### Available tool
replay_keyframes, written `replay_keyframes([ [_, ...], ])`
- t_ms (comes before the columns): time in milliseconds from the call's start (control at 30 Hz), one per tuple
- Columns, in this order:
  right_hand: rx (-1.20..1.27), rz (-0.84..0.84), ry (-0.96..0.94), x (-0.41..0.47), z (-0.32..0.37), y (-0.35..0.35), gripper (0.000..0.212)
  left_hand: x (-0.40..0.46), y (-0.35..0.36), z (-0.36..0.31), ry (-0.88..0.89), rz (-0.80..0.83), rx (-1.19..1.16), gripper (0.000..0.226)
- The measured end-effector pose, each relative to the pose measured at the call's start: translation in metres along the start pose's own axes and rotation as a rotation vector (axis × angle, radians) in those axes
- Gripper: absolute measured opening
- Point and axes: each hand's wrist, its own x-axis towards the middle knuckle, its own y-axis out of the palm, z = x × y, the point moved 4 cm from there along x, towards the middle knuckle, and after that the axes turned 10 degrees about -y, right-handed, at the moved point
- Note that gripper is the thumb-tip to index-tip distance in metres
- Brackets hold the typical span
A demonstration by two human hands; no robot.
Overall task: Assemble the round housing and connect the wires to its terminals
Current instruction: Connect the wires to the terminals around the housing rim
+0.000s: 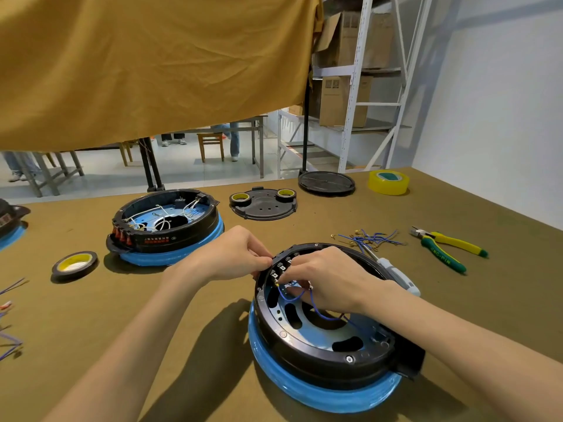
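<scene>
I see the round housing point(323, 339) at near right on the bench point(189, 315), black ring on a blue base. Left hand point(234, 254) pinches its far-left rim at the terminals. Right hand point(323, 278) reaches inside, fingers curled round a blue wire point(292, 296). Spare wires point(370, 238) and pliers point(447, 246) lie far right.

right hand point(323, 278) hides terminals, left-edge wires point(9, 339) cropped

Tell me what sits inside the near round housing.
Inside the near round housing: a blue metal plate with dark slots, and a blue wire pinched by the right hand. That hand covers the terminals behind it.
</scene>
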Motion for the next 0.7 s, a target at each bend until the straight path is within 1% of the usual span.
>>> replay_keyframes([
  [133,0.107,-0.019,0.046,0.0007,-0.0040,0.0014,0.017,-0.0006,0.0003,-0.0019,0.010,-0.010,0.011,0.024],
  [233,0.056,0.020,-0.010,0.0009,-0.0041,0.0045,0.015,-0.0007,0.0012,-0.0029,0.008,-0.019,0.034,0.026],
  [333,-0.009,0.037,-0.077,-0.0011,-0.0061,0.0060,0.015,-0.0016,0.0014,-0.0017,0.002,0.015,0.066,0.034],
  [400,-0.053,0.058,-0.087,-0.0020,-0.0076,0.0075,0.016,-0.0014,0.0013,-0.0007,0.004,0.022,0.089,0.038],
  [500,-0.086,0.086,-0.090,-0.0027,-0.0081,0.0100,0.017,-0.0008,0.0012,-0.0015,0.005,0.005,0.098,0.037],
  [633,-0.089,0.065,-0.132,-0.0037,-0.0062,0.0074,0.015,-0.0007,0.0012,-0.0011,-0.009,0.014,0.075,0.036],
  [700,-0.097,0.017,-0.160,-0.0043,-0.0040,0.0041,0.012,-0.0005,0.0013,-0.0004,-0.013,0.017,0.068,0.036],
])
